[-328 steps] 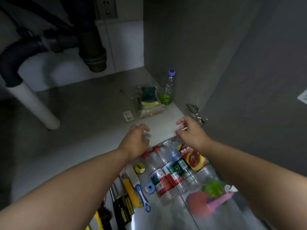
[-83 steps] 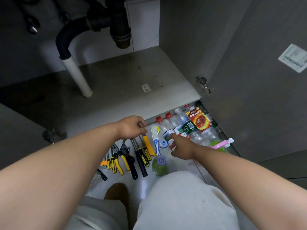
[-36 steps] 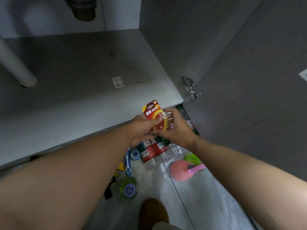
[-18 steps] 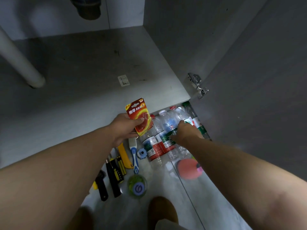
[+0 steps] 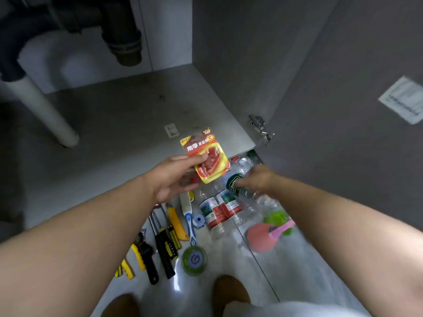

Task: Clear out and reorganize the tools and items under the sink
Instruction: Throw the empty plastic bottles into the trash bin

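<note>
Left hand (image 5: 174, 177): thumb and fingers pinch a red-and-yellow blister pack (image 5: 207, 157), held over the front edge of the cabinet floor (image 5: 114, 133).
Right hand (image 5: 259, 177): fingers curled round a green-labelled plastic bottle (image 5: 233, 185), close beside two red-labelled bottles (image 5: 218, 211) lying on the tiled floor.
Alongside: blue-white brush (image 5: 188, 216), yellow knife (image 5: 176, 223), screwdrivers (image 5: 163, 245).

The drain pipe (image 5: 43, 110) stands on the cabinet floor (image 5: 114, 143) at upper left; the hinge (image 5: 261, 129) sits at that floor's right edge, against the door (image 5: 343, 138) on the right. At frame centre, before the floor's front edge, the left hand (image 5: 171, 179) holds a card pack (image 5: 206, 156) just left of the right hand (image 5: 259, 179), which grips a bottle (image 5: 234, 184). Below them two bottles (image 5: 219, 210) lie side by side, with hand tools (image 5: 160, 241) in a row to their left.
</note>
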### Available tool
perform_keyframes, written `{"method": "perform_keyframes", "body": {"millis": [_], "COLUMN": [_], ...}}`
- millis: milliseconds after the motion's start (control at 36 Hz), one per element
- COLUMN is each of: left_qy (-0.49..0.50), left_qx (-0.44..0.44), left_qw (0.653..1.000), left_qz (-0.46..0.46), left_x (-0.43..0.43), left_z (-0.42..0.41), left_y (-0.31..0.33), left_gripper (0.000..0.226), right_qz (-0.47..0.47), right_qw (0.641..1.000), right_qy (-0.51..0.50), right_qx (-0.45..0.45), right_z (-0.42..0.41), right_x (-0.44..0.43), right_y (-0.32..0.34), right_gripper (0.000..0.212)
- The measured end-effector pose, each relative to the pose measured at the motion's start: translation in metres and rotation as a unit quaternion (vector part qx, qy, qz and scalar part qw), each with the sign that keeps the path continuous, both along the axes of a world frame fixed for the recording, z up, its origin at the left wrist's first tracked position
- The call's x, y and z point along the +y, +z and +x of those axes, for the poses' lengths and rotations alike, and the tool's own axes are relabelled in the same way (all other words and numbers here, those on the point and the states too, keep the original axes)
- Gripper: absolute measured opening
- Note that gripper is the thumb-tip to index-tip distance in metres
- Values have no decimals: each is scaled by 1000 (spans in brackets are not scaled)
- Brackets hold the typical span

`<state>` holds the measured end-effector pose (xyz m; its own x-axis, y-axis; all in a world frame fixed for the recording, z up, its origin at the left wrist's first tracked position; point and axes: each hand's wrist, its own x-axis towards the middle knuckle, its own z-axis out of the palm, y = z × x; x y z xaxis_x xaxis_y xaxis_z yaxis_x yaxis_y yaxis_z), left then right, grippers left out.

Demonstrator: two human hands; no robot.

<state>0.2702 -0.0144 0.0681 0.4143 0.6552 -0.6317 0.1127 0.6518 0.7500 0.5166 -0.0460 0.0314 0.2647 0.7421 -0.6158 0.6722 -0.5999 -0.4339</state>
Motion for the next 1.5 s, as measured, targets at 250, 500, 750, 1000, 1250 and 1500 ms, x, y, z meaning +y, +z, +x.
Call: {"method": "perform_keyframes", "body": {"millis": [250, 500, 750, 1000, 1250, 1500], "left_qy": [4, -86, -328, -392, -447, -454], "left_qx": [-65, -36, 66, 13, -22, -34], "left_qw": [997, 984, 918, 863, 774, 753], "left_qz": [39, 151, 212, 318, 449, 475], "left_x": [-66, -142, -251, -341, -364, -358], "left_z": [47, 89, 158, 212, 235, 243], "left_y": [82, 166, 185, 136, 128, 120], "left_gripper": [44, 34, 32, 21, 9, 22], "right_qz": [204, 286, 320, 159, 50, 214], "right_qw": [937, 888, 851, 873, 896, 810], "right_qy": [-89, -99, -214, -445, -436, -542], "right_qx": [271, 347, 359, 125, -72, 67], "right_z": [-7, 24, 79, 155, 148, 149], "right_x": [-79, -194, -347, -530, -561, -544], "right_y": [106, 196, 211, 136, 67, 81], "right_gripper": [46, 53, 29, 12, 16, 16]}}
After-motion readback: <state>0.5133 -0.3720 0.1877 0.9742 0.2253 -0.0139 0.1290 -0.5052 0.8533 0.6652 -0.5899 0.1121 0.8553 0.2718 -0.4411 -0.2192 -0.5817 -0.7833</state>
